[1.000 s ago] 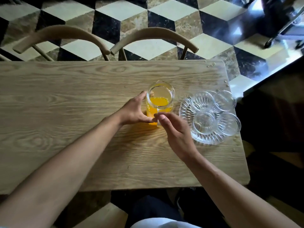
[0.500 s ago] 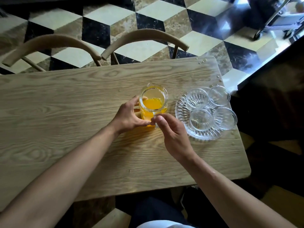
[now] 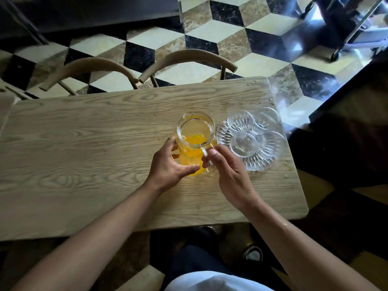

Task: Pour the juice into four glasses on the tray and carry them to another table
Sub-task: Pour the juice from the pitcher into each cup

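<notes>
A clear glass pitcher (image 3: pixel 195 131) with orange juice in its lower part stands upright on the wooden table (image 3: pixel 84 156). My left hand (image 3: pixel 170 166) cups its left side. My right hand (image 3: pixel 228 173) has its fingers around the handle on the near right side. Just right of the pitcher lies a cut-glass tray (image 3: pixel 258 162) with several empty glasses (image 3: pixel 243 141) standing on it.
Two wooden chairs (image 3: pixel 189 57) stand at the table's far edge. The tray sits close to the table's right end, beyond which a dark surface (image 3: pixel 346 139) begins. The floor is patterned tile. My legs show below the near edge.
My right hand's fingers have closed round the pitcher's handle. The left hand keeps its place on the pitcher's side. The view has shifted, so the table appears lower in frame.
</notes>
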Demonstrator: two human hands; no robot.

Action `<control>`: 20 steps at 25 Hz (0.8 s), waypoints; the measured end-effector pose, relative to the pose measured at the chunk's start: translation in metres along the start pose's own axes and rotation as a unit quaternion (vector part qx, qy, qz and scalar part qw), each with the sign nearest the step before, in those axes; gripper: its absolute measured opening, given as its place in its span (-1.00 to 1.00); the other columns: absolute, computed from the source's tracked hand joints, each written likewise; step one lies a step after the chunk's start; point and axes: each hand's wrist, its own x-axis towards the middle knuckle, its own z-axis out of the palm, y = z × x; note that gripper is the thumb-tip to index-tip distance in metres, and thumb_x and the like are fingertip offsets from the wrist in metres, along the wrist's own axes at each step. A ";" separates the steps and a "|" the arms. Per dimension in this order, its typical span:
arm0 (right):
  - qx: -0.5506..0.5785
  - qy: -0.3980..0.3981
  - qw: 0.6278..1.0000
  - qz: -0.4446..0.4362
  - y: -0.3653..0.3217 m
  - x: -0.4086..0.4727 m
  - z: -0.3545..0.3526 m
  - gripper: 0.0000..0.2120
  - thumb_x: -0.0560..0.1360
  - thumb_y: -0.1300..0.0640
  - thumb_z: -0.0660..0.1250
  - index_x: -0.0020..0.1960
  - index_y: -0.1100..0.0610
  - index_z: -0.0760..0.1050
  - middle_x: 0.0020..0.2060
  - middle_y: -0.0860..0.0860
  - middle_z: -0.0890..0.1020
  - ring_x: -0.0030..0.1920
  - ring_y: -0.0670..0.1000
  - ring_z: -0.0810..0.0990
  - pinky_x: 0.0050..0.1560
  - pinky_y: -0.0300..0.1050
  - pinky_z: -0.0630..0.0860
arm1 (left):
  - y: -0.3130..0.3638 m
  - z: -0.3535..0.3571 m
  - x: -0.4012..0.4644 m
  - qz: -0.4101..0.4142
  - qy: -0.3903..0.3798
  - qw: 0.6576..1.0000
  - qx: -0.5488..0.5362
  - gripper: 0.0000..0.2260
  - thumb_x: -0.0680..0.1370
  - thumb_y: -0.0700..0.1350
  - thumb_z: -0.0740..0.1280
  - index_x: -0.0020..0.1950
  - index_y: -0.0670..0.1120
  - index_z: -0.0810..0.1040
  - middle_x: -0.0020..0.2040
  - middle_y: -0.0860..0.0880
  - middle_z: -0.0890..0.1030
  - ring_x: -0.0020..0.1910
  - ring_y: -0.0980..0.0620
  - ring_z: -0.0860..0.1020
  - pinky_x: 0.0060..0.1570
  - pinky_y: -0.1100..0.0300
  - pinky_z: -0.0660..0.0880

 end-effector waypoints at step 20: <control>-0.038 0.087 0.995 0.014 -0.056 -0.105 -0.212 -0.68 0.62 0.21 0.23 -0.22 0.40 0.42 -0.38 0.06 0.40 -0.33 -0.07 0.38 -0.27 -0.20 0.32 | 0.149 0.241 -0.114 -0.084 0.045 0.976 -0.194 -0.32 0.23 -0.04 0.73 0.27 0.01 0.53 0.09 0.06 0.73 0.01 0.25 0.69 -0.04 0.38 0.57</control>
